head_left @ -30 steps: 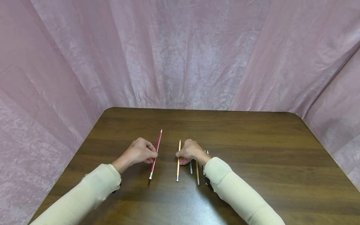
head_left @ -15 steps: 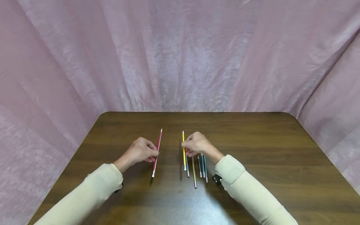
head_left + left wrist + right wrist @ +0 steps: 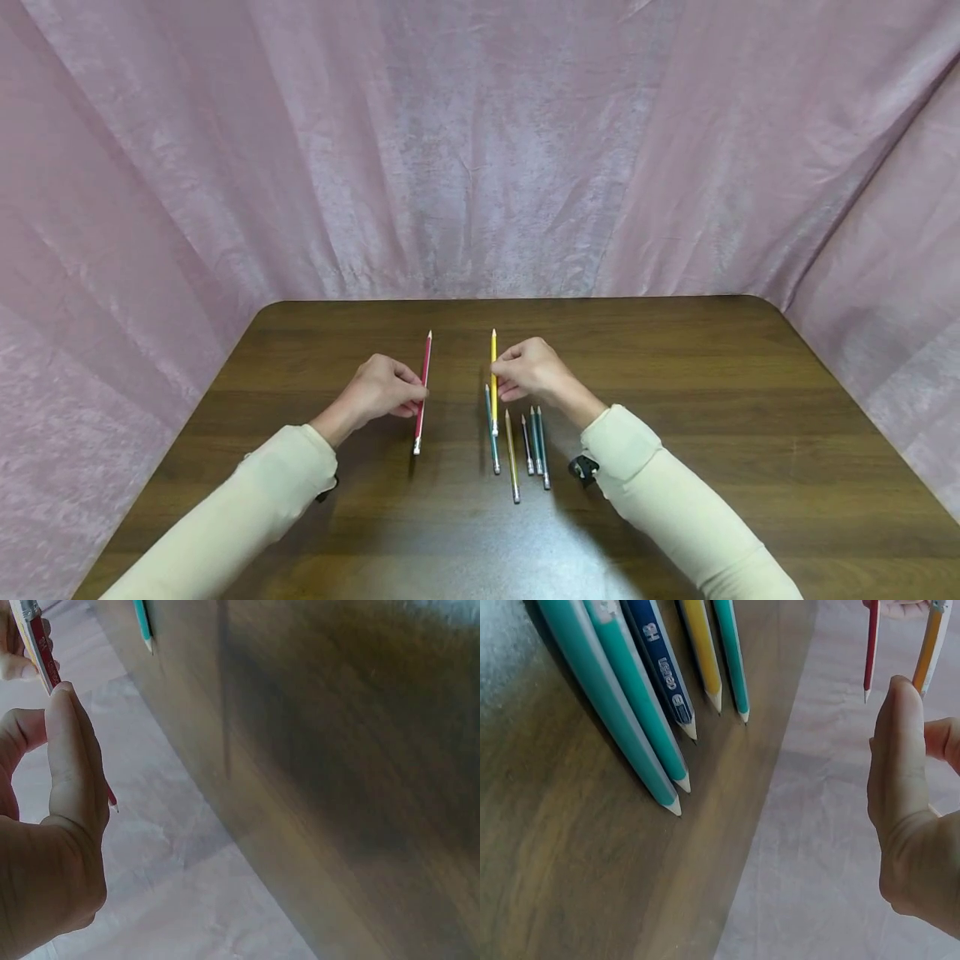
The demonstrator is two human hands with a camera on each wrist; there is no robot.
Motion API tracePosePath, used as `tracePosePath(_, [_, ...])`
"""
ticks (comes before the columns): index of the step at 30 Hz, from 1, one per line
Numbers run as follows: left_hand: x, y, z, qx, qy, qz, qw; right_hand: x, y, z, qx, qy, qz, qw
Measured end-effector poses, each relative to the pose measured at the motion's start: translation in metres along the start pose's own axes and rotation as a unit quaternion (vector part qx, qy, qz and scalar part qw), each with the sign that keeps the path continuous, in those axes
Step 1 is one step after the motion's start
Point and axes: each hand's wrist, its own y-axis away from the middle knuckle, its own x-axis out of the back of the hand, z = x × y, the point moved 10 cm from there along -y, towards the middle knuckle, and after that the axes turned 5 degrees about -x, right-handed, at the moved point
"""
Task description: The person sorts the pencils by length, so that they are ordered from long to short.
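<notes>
A red pencil is pinched between the thumb and fingers of my left hand, tip pointing away from me. To its right, my right hand pinches a yellow pencil near its middle, also tip outward. Both pencils are raised above the table. A green pencil lies below the yellow one and is partly overlapped by it in the head view. In the right wrist view the yellow pencil and the more distant red pencil are partly cut off.
Beside the green pencil lie a gold-yellow pencil, a dark blue pencil and two more green pencils, roughly parallel, tips away from me. The brown wooden table has rounded far corners. A pink curtain hangs behind it.
My right hand has lifted the yellow pencil and carried it away from me and slightly right, uncovering the pencils on the table. My left hand has shifted slightly, holding the red pencil more upright in view.
</notes>
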Motion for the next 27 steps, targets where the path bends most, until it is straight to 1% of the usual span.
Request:
tracePosePath(6, [0.007,-0.011,0.004,-0.005,-0.003,0.014,0.9999,0.002,-0.005,-0.003,-0.003,0.016,-0.015,1.000])
tracePosePath(11, [0.010,-0.021,0.005,-0.007,0.003,0.021,0.9998,0.002,-0.010,-0.008,-0.005,0.012,-0.026,1.000])
tracePosePath(15, [0.013,-0.029,0.004,-0.003,0.008,0.024,0.9997,0.004,-0.015,-0.008,-0.009,0.006,-0.022,1.000])
tracePosePath(21, [0.018,-0.043,0.001,0.006,0.010,0.039,0.9992,0.008,-0.022,-0.010,-0.006,-0.012,-0.016,1.000])
tracePosePath(27, [0.019,-0.057,-0.005,0.014,0.010,0.052,0.9985,0.012,-0.026,-0.010,-0.010,-0.017,-0.008,1.000])
